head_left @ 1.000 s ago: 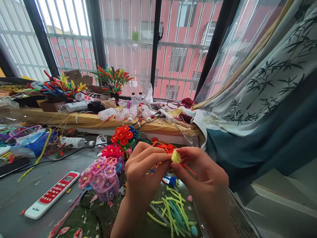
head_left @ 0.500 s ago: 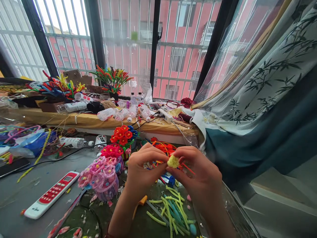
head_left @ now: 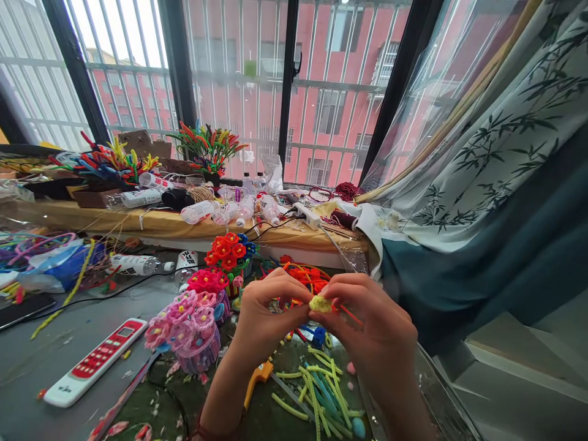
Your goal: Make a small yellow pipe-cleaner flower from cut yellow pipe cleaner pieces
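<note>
A small fuzzy pale-yellow piece [head_left: 320, 304] is pinched between the fingertips of both hands near the middle of the view. My left hand [head_left: 271, 306] holds its left side with thumb and forefinger. On the right side, my right hand [head_left: 370, 315] grips it with thumb and curled fingers. Below the hands lie yellow-green fuzzy stems [head_left: 312, 386] with some teal ones among them. An orange-handled tool [head_left: 261, 375] rests beside my left wrist. Behind the hands, red and orange stems [head_left: 312, 277] are partly hidden.
Pots of pink fuzzy flowers [head_left: 184, 324] and red flowers [head_left: 226, 250] stand left of the hands. A red and white remote [head_left: 96, 361] lies farther left. Plastic bottles [head_left: 138, 264] and a black cable are behind it. A power strip [head_left: 307, 215] sits on the cluttered windowsill [head_left: 156, 228].
The yellow piece has turned slightly and looks flatter between the fingers. My right hand has shifted a little to the right, and more of the orange handle shows beside my left wrist.
</note>
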### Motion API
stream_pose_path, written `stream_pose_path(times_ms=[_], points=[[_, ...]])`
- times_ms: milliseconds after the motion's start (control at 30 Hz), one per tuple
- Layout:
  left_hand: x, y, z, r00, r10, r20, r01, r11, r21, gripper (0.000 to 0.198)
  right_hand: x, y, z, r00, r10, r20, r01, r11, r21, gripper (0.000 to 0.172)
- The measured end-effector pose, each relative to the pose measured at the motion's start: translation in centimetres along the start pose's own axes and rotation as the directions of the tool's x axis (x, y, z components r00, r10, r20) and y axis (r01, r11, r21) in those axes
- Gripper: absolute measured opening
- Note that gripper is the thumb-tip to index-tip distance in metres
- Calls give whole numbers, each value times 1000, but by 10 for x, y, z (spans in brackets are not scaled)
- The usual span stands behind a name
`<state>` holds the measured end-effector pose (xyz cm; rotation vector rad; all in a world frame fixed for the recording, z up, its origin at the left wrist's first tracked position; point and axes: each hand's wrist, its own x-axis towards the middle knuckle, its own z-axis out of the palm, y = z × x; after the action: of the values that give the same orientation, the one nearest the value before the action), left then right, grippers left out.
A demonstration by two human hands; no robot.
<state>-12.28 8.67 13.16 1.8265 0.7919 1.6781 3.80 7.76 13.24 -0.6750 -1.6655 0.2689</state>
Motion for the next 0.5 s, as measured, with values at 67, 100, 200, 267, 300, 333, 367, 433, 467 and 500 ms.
stream_pose_path(times_ms=[67,100,200,267,300,333,367,433,467,500], points=[[1,0,-1,1000,7,8,-7,1000,22,19,0,2,0,1000,-7,4,7,1000,9,11],[1,0,-2,1000,19,18,-19,999,38,17,0,3,0,1000,-10,2,10,1000,12,11],[2,0,-5,996,58,72,-64,994,88,9,0,6,-1,1000,-12,-9,12,1000,20,12],[2,0,-5,994,62,92,-71,992,100,6,1,7,-2,1000,1,-12,0,1000,15,11],[2,0,-5,994,59,92,-68,993,97,5,1,7,-2,1000,12,-10,-12,1000,9,11],[2,0,-4,995,57,84,-65,994,89,4,1,7,-2,1000,28,-5,-28,1000,1,11],[2,0,-3,996,55,68,-60,995,77,4,2,6,-2,999,49,1,-49,999,-4,12],[1,1,0,999,37,19,-38,998,46,3,2,5,-2,995,95,23,-95,995,1,17],[1,1,1,1000,20,-7,-20,999,27,3,2,4,-2,993,115,35,-115,993,7,20],[1,1,2,1000,1,-28,-1,1000,7,4,2,3,-1,990,133,44,-134,991,12,23]])
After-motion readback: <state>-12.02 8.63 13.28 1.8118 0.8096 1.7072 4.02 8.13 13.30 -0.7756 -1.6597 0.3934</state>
